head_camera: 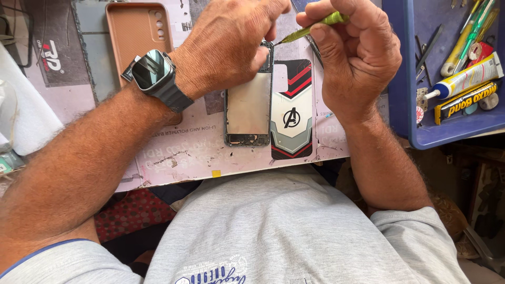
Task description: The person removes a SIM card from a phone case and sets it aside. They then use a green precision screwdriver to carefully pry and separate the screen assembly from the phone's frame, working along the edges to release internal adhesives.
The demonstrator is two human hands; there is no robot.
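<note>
An opened phone (248, 108) with its back removed lies on a worn pink work mat (179, 152). My left hand (226, 47), with a dark smartwatch (152, 71) on the wrist, presses down on the phone's top end. My right hand (357, 52) grips a thin green-handled screwdriver (310, 29), whose tip points at the phone's top corner by my left fingers. Beside the phone on the right lies a printed back cover (291, 110) in black, white and red.
A tan phone case (134, 29) lies at the back left of the mat. A blue tray (400, 79) on the right holds a glue tube (465, 79), screwdrivers and small tools. White cloth lies at the far left. My grey shirt fills the foreground.
</note>
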